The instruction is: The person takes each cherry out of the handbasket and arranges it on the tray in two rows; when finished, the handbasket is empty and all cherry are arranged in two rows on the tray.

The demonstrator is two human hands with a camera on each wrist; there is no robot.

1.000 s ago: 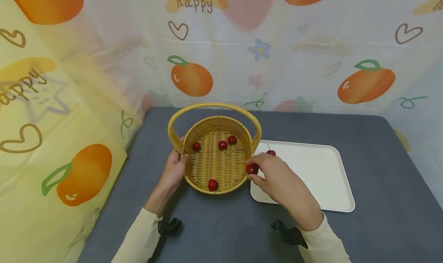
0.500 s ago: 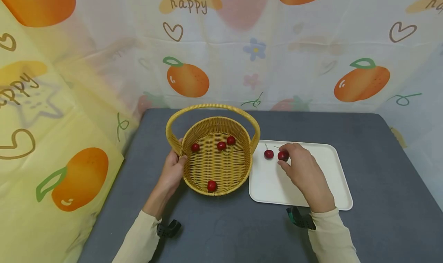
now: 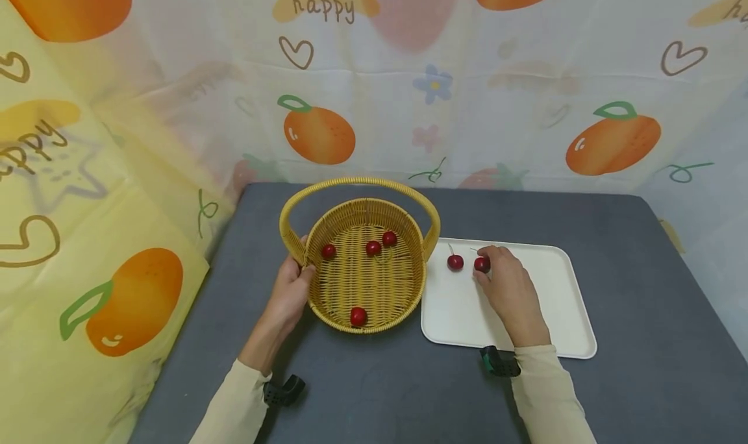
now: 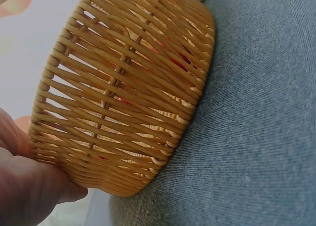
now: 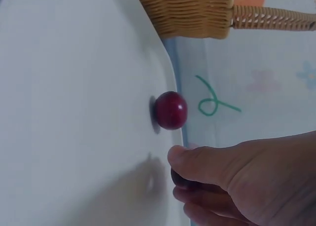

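Note:
The round woven basket [image 3: 367,282] with a tall arched handle has several red cherries [image 3: 358,316] inside it. At its left side my left hand [image 3: 290,285] grips the rim, thumb on the near side; the left wrist view shows the thumb against the wicker wall. My right hand [image 3: 510,288] is over the far-left part of the white tray [image 3: 467,314] and pinches a dark red cherry [image 3: 482,265] between thumb and fingers. In the right wrist view most of this cherry [image 5: 181,179] is hidden by them. Another cherry [image 3: 455,262], stem up, lies just left of it on the tray.
The tray stands close to the basket's right side on a dark grey-blue table [image 3: 386,392]. Behind the table hangs a fruit-printed curtain [image 3: 502,74], and a yellow printed cloth [image 3: 117,301] covers the left side.
My right hand has carried its cherry from the basket's right rim rightward to the tray, where it sits beside the other cherry. The left hand keeps its grip on the basket.

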